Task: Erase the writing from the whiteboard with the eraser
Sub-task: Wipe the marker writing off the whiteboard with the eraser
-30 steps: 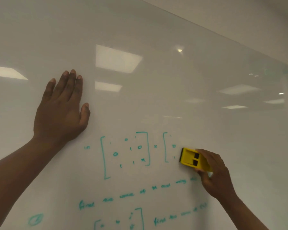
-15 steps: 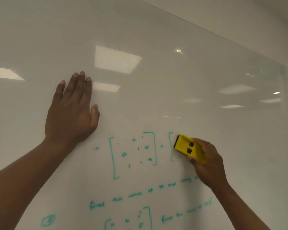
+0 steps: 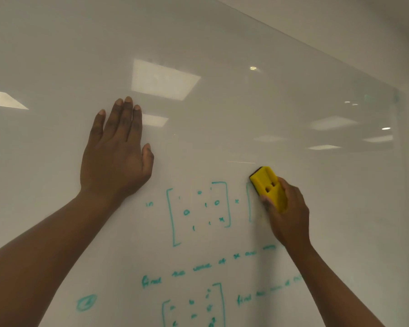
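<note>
The whiteboard (image 3: 222, 109) is a smooth, glossy pane, pale grey-white, and it mirrors rectangular ceiling lights (image 3: 163, 77) as soft bright patches across its upper half. On it sits teal marker writing (image 3: 198, 208): a bracketed grid of small digits and symbols, a faint left bracket (image 3: 249, 204) just to its right, lines of slanted words below, a circled mark (image 3: 86, 302) at lower left, and another bracketed grid cut off by the bottom edge. The eraser (image 3: 268, 186) is a bright yellow block of hard-looking plastic with rounded corners, two small dark square holes in its back and a dark pad showing at its upper tip; it lies tilted against the board at the top of the faint bracket, right of the upper grid. The right hand (image 3: 287, 213) is closed around the eraser's lower end, fingers curled over one long side and thumb on the other. The left hand (image 3: 115, 156) is spread flat, palm on the board, fingers together and pointing up, thumb out to the side, grasping nothing, up and left of the grid
</note>
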`<act>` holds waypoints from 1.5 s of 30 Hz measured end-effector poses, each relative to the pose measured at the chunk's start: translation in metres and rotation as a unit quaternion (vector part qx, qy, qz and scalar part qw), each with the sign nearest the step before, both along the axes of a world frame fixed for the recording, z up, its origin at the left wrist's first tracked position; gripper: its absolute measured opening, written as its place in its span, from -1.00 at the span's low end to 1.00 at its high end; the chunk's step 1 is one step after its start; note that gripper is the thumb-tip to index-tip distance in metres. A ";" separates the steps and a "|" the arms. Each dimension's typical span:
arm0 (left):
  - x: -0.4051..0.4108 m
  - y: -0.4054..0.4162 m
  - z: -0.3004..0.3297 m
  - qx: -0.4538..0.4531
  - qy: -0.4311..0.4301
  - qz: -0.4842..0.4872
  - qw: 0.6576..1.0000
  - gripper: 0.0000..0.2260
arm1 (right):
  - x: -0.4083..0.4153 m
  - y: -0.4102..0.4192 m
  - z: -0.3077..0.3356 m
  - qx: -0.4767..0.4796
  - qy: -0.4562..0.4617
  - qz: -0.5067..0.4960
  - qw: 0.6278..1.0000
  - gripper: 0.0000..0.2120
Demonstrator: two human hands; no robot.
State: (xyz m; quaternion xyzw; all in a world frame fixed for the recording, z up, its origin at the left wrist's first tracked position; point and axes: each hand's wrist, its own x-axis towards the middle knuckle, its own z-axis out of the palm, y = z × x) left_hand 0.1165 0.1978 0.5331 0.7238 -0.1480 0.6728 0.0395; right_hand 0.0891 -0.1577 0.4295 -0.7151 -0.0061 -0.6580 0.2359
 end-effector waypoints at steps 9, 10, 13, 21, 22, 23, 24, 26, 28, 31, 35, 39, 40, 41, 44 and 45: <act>-0.002 -0.001 -0.002 -0.002 0.001 -0.010 1.000 -0.37 | -0.015 -0.014 -0.035 -0.041 0.050 -0.016 0.998 -0.44; -0.002 -0.001 -0.001 -0.003 0.002 -0.011 1.000 -0.37 | -0.014 -0.011 -0.024 -0.017 0.048 -0.025 0.998 -0.44; -0.002 -0.001 -0.001 -0.003 0.003 -0.008 1.000 -0.36 | -0.011 0.010 0.011 -0.010 0.035 -0.029 0.999 -0.48; -0.001 0.000 -0.001 -0.004 0.001 -0.017 1.000 -0.36 | -0.014 0.019 -0.018 -0.051 0.045 -0.013 0.998 -0.46; -0.001 0.000 -0.001 -0.004 0.002 -0.017 1.000 -0.37 | -0.015 0.015 -0.014 -0.032 0.042 -0.017 0.998 -0.48; -0.001 0.000 -0.001 -0.004 0.003 -0.018 1.000 -0.37 | -0.015 0.012 -0.008 -0.007 0.038 -0.019 0.999 -0.50; -0.001 0.000 -0.001 -0.004 0.002 -0.018 1.000 -0.37 | -0.014 0.013 0.001 0.014 0.034 -0.017 0.999 -0.53; -0.001 0.001 -0.001 -0.002 0.003 -0.019 1.000 -0.37 | -0.013 0.019 0.015 0.033 0.023 -0.009 0.999 -0.59; 0.000 0.001 -0.001 -0.001 0.002 -0.022 1.000 -0.36 | -0.011 0.028 0.015 0.030 0.018 -0.007 0.999 -0.57; 0.000 0.001 -0.001 -0.001 0.001 -0.025 1.000 -0.36 | -0.011 0.037 -0.016 0.020 0.020 -0.015 0.999 -0.52; 0.000 0.001 -0.001 -0.002 -0.003 -0.028 1.000 -0.36 | -0.017 0.030 -0.063 0.004 0.062 -0.018 0.998 -0.45; 0.000 0.002 -0.002 -0.004 -0.002 -0.025 1.000 -0.36 | -0.022 0.006 -0.051 0.045 0.069 -0.034 0.996 -0.48; 0.000 0.002 -0.002 -0.004 -0.001 -0.024 1.000 -0.36 | -0.021 0.003 -0.043 0.068 0.066 -0.031 0.995 -0.48; 0.000 0.002 -0.002 -0.004 0.000 -0.024 1.000 -0.36 | -0.021 0.002 -0.036 0.082 0.063 -0.027 0.994 -0.48; 0.001 0.002 -0.002 -0.004 -0.004 -0.025 1.000 -0.37 | -0.018 0.016 -0.032 0.050 0.053 -0.036 0.997 -0.49; 0.002 0.002 -0.002 -0.003 -0.006 -0.025 1.000 -0.37 | -0.018 0.022 -0.037 0.021 0.054 -0.036 0.998 -0.46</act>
